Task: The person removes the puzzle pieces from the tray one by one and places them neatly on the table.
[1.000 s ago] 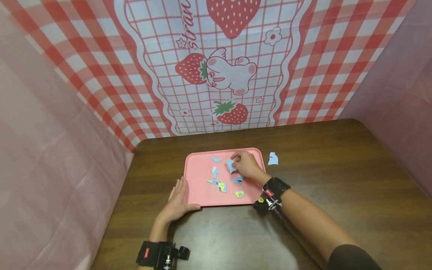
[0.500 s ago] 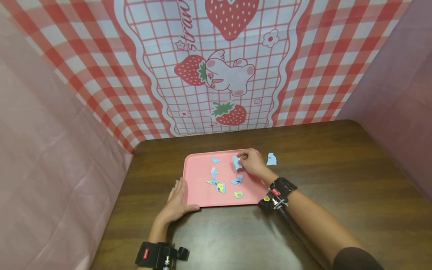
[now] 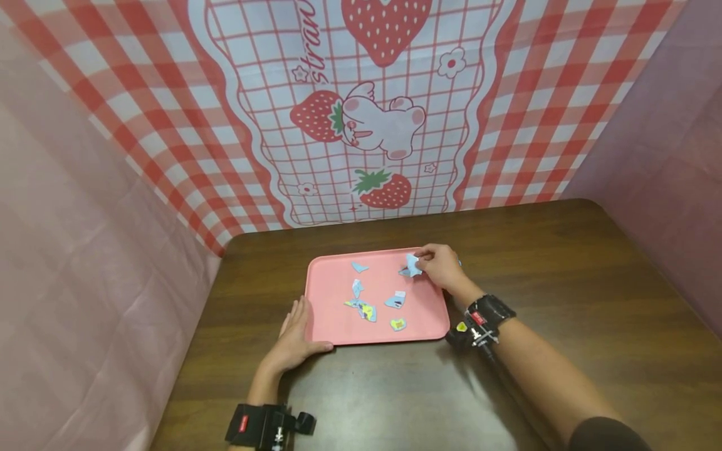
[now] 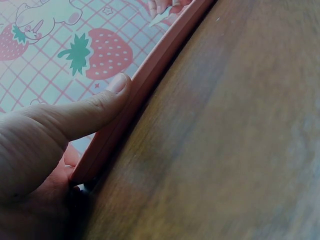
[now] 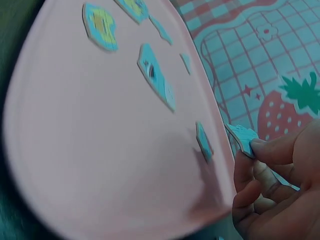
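Observation:
My right hand [image 3: 442, 268] pinches a light blue puzzle piece [image 3: 413, 264] between thumb and fingertips, above the back right of a pink tray [image 3: 329, 294]. In the right wrist view that held piece [image 5: 243, 137] is off the tray floor, near the rim. Close to it, another blue piece [image 5: 204, 141] lies on the tray. My left hand [image 3: 293, 338] rests at the tray's front left corner, fingers straight along the side; in the left wrist view the thumb [image 4: 107, 100] lies along the rim.
On the tray lie a yellow piece [image 3: 398, 324], a blue piece with a dark mark [image 3: 395, 300], a yellow-blue cluster [image 3: 368, 312], and smaller blue pieces [image 3: 359, 267] farther back. A piece on the table is mostly hidden behind my right hand. A checked cloth [image 3: 513, 125] hangs behind.
My right hand has carried the pinched blue piece rightward, toward the tray's back right corner, now covering most of the loose piece on the table. My left hand has stayed put.

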Tool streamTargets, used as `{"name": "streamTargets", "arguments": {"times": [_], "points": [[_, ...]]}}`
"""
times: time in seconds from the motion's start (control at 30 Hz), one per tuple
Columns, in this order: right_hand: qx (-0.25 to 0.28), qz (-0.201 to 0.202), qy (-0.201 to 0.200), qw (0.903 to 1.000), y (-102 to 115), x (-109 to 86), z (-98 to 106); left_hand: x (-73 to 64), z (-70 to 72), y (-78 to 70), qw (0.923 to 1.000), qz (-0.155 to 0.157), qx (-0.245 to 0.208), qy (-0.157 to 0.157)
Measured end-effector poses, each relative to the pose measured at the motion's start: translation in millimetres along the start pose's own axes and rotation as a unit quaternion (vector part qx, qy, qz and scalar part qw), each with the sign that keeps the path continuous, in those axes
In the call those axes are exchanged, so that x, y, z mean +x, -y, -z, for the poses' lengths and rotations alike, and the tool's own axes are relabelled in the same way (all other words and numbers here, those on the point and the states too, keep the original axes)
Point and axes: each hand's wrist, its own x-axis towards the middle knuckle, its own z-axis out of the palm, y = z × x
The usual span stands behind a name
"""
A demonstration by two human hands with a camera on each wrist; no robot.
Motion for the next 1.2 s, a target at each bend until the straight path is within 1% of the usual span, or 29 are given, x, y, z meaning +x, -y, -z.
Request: {"name": "streamTargets", "arguments": {"times": [0.23, 0.5, 0.6, 0.7, 0.93, 1.2], "points": [[0.009, 0.003, -0.022, 0.9997, -16, 2.2, 12, -1.5, -0.2, 0.7, 1.0000, -0.002, -0.002, 0.000], [0.051, -0.002, -0.034, 0.9981, -27, 2.9, 24, -2.3, 0.6, 0.5, 1.0000, 0.006, 0.003, 0.001], [0.056, -0.002, -0.037, 0.9977, -32, 3.4, 28, -1.5, -0.1, 0.7, 1.0000, 0.006, 0.003, 0.000], [0.053, -0.008, -0.043, 0.9976, -37, 3.6, 34, -0.2, -0.9, 0.6, 1.0000, 0.003, 0.005, -0.001], [0.017, -0.015, -0.057, 0.9981, -43, 3.3, 44, -0.5, -0.8, 0.2, 1.0000, -0.006, -0.003, -0.001], [0.010, -0.025, -0.062, 0.9977, -46, 0.9, 55, 0.7, 0.4, 1.0, 1.0000, -0.004, -0.005, 0.002]]}}
